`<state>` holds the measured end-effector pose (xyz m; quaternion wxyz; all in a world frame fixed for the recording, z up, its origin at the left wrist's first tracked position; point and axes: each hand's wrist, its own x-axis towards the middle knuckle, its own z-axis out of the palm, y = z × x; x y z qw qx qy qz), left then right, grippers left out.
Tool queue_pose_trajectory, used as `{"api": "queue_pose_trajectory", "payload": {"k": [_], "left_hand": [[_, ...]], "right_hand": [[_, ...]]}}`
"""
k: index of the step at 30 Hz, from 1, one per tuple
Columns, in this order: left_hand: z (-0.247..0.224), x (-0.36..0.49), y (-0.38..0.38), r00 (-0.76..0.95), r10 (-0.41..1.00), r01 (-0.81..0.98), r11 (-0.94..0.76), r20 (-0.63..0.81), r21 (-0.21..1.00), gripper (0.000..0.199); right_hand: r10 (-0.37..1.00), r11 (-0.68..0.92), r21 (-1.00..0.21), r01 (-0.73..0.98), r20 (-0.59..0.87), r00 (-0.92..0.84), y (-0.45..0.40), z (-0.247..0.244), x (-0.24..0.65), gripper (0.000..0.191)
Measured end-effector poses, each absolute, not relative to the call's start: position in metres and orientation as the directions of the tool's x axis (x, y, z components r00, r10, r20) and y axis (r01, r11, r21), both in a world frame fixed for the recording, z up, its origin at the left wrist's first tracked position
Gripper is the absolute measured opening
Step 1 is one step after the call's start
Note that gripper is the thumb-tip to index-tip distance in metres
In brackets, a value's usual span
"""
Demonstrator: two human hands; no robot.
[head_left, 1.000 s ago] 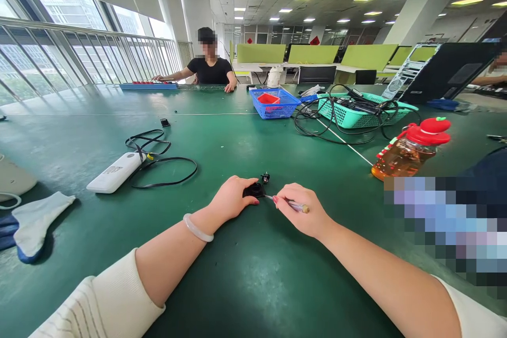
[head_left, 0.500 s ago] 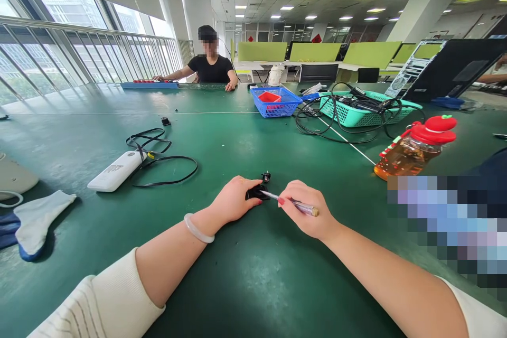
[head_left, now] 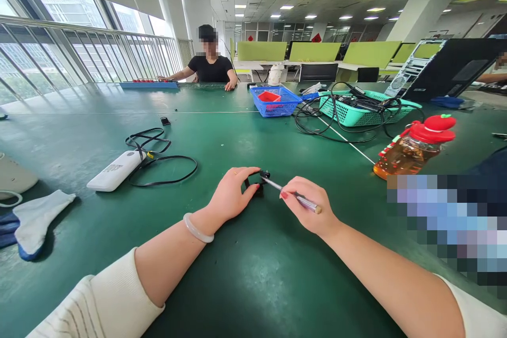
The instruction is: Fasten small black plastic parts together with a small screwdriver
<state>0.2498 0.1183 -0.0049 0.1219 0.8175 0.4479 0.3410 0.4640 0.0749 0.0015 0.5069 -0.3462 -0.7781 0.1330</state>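
Note:
My left hand [head_left: 232, 194] bends over small black parts near the middle of the green table [head_left: 253, 280]. Its index finger and thumb close on a small black part [head_left: 265, 174], partly hidden by the fingers; I cannot make out its kind. Another dark piece [head_left: 259, 191] lies just below, beside the thumb. In my right hand [head_left: 309, 205] is a slim silver screwdriver [head_left: 303, 202], gripped by the handle like a pen. Its thin shaft slants up to the left, with the tip at the small black part.
On the left lie a white power bank [head_left: 116, 170] with a black cable and a white-and-blue glove [head_left: 45, 219]. A blue basket [head_left: 277, 108], a green basket [head_left: 344, 116] with tangled cables and a red-lidded bottle [head_left: 412, 153] stand right. A person [head_left: 212, 68] sits across.
My left fingers have shifted up from the lower black piece to the small part above it. The screwdriver tip has moved up to that part as well.

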Motion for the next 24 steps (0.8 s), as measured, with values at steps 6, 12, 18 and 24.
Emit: {"api": "queue_pose_trajectory", "payload": {"k": [6,12,18,24], "left_hand": [[-0.01,0.248,0.122,0.285,0.911,0.841,-0.387,0.298,0.378,0.038],[-0.007,0.25,0.118,0.258,0.934,0.901,-0.325,0.247,0.288,0.033],[-0.008,0.253,0.117,0.458,0.841,0.741,-0.54,0.288,0.398,0.033],[-0.008,0.253,0.116,0.493,0.841,0.749,-0.54,0.221,0.385,0.025]], "right_hand": [[0.833,0.505,-0.697,0.509,0.549,-0.075,0.088,-0.005,0.468,0.013],[0.97,0.232,-0.888,0.396,0.241,-0.028,0.102,-0.016,0.469,0.031],[0.975,0.219,-0.904,0.367,0.219,-0.043,0.105,-0.02,0.47,0.033],[0.974,0.226,-0.899,0.376,0.22,-0.062,0.104,-0.019,0.47,0.033]]}}
